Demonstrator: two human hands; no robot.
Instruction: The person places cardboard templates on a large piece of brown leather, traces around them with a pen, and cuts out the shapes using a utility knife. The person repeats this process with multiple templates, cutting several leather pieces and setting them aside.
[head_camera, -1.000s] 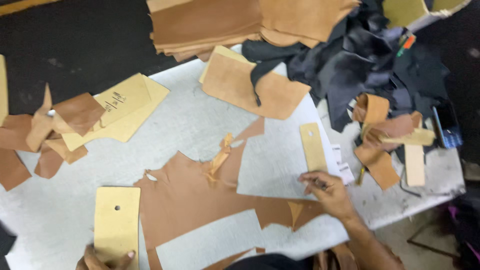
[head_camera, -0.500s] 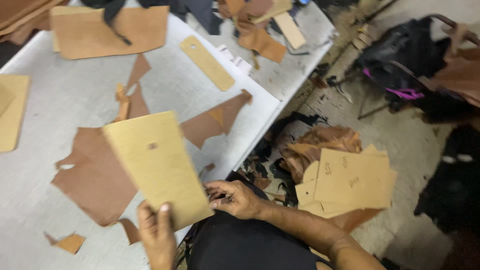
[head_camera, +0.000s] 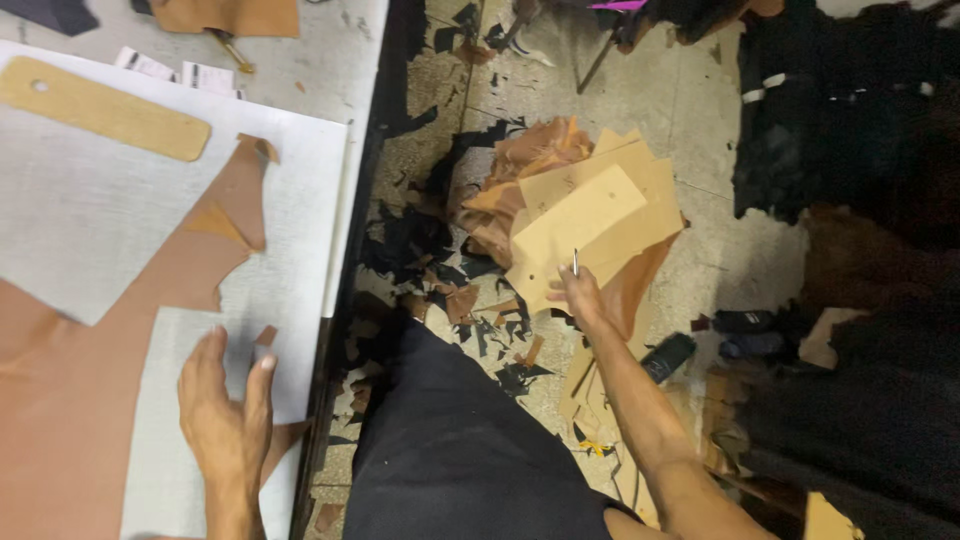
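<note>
Head view looks down on a grey worktop (head_camera: 90, 200) at the left and a tiled floor (head_camera: 700, 230) at the right, strewn with dark scraps. On the worktop lies a large brown leather piece (head_camera: 60, 400) with cut-out edges, running from the near left up toward the worktop's right edge. Beyond it, at the far left, rests a long tan template (head_camera: 100, 110) with a hole at one end. On the floor sits a pile of cards (head_camera: 590, 215) over crumpled brown leather (head_camera: 530, 155), with black material (head_camera: 850, 110) heaped at the far right. The left hand (head_camera: 228, 410) lies flat and open on the worktop near its right edge, fingers spread, just beside the leather piece. The right hand (head_camera: 578, 295) reaches down to the floor pile, closed on a thin metal tool (head_camera: 575, 262) and touching the near edge of the cards.
</note>
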